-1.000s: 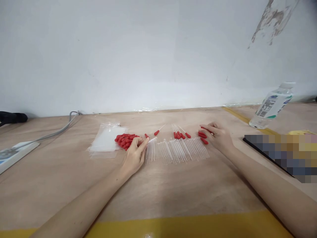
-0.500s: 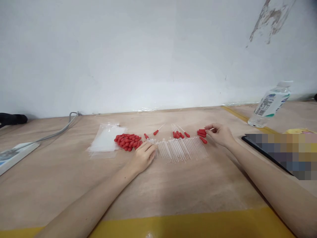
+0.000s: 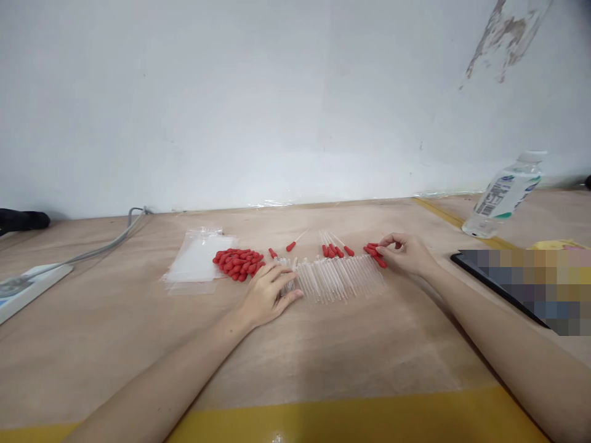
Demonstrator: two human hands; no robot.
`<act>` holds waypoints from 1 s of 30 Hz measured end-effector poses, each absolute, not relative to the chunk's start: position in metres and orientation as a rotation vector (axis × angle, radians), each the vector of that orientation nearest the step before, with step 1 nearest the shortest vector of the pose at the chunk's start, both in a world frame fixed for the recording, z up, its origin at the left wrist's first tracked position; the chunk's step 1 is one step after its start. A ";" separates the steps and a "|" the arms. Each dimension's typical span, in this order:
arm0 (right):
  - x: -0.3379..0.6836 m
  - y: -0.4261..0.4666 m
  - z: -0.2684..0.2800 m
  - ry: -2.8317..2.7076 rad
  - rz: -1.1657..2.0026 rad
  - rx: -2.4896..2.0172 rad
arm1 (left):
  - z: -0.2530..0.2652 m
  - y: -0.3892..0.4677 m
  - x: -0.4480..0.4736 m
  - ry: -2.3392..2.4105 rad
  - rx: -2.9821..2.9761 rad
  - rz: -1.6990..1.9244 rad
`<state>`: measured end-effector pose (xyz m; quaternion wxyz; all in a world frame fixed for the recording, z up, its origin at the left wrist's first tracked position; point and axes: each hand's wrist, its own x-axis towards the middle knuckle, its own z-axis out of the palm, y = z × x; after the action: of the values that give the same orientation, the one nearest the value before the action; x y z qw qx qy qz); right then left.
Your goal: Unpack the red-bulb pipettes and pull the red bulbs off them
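A row of clear dropper tubes (image 3: 339, 280) lies side by side across the middle of the table. My left hand (image 3: 268, 294) rests over the row's left end, thumb and fingers apart, touching the tubes there. At the right end, my right hand (image 3: 401, 253) pinches a red rubber bulb (image 3: 373, 251) in a small group of them; its fingertips partly hide which one. Several droppers with red bulbs (image 3: 340, 251) lie behind the row, and one more dropper (image 3: 290, 246) lies apart to their left. Left of my left hand is a pile of red bulbs (image 3: 237, 263).
Clear plastic bags (image 3: 196, 258) are stacked left of the pile. A water bottle (image 3: 503, 194) stands at the back right, near a dark-edged device (image 3: 489, 283) that is partly blurred. On the left are a white power strip (image 3: 41, 280) and a grey cable (image 3: 108, 245).
My left thumb has spread away from the fingers, over the tubes. My right fingertips have moved slightly left, and the red bulbs beneath them have shifted and turned.
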<state>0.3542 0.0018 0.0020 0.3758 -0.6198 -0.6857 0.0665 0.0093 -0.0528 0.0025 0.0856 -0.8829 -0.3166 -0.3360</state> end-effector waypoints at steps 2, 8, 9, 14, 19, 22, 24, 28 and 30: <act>0.354 0.001 0.002 -1.691 0.176 -1.598 | 0.003 -0.054 0.009 -0.967 -2.610 -1.003; 0.348 0.004 0.005 -1.605 -0.014 -1.593 | 0.005 -0.054 0.009 -0.975 -2.579 -1.033; 0.343 0.005 0.006 -1.654 -0.045 -1.581 | 0.005 -0.054 0.009 -0.976 -2.578 -1.037; 0.305 0.012 0.016 -1.972 -0.075 -1.671 | 0.004 -0.054 0.009 -0.988 -2.561 -1.051; 0.274 0.024 0.024 -1.911 0.060 -2.009 | 0.004 -0.054 0.007 -1.031 -2.544 -1.039; 0.268 0.030 0.028 -1.900 0.121 -2.084 | 0.004 -0.054 0.007 -1.046 -2.538 -1.034; 0.266 0.029 0.031 -1.880 0.115 -2.080 | 0.004 -0.054 0.007 -1.047 -2.536 -1.038; 0.262 0.010 0.034 -1.887 0.033 -1.893 | 0.003 -0.053 0.007 -1.048 -2.523 -1.074; 0.260 -0.006 0.031 -1.991 -0.046 -1.622 | 0.002 -0.052 0.007 -1.037 -2.504 -1.099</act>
<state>0.2598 -0.0062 0.0307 0.2826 -0.6058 -0.7435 -0.0171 0.0073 -0.0521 0.0023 0.1085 -0.8511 -0.3526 -0.3735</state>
